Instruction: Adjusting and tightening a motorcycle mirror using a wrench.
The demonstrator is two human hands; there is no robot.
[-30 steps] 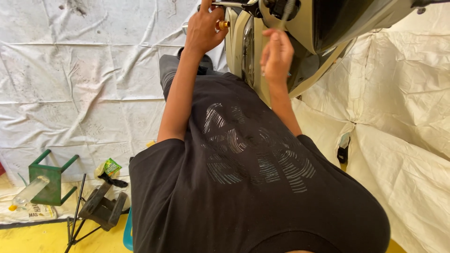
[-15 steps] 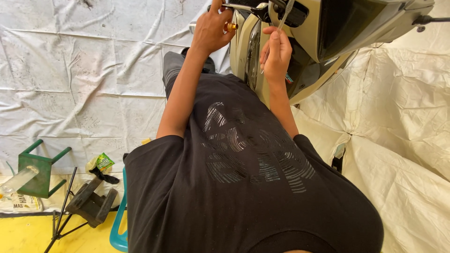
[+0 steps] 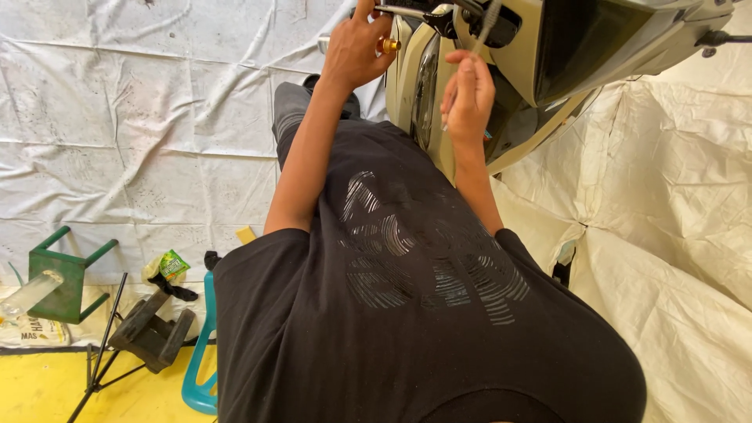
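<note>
Change: both hands sit a little lower in view than half a second ago, and the green stool has slid toward the left edge.
Left hand [image 3: 354, 48]: raised to the scooter's handlebar [image 3: 407, 11], fingers curled around a small brass-coloured fitting [image 3: 388, 45] at the bar.
Right hand [image 3: 468, 94]: fingers bunched together, pinching a thin cable [image 3: 484, 27] that hangs from the handlebar area.
Scooter [image 3: 564, 55]: cream front panel, headlight [image 3: 425, 86] just between the two hands.
Floor: white tarp [image 3: 141, 117]; green stool [image 3: 63, 274], teal plastic stool [image 3: 200, 356], black stand [image 3: 149, 333] at lower left.
</note>
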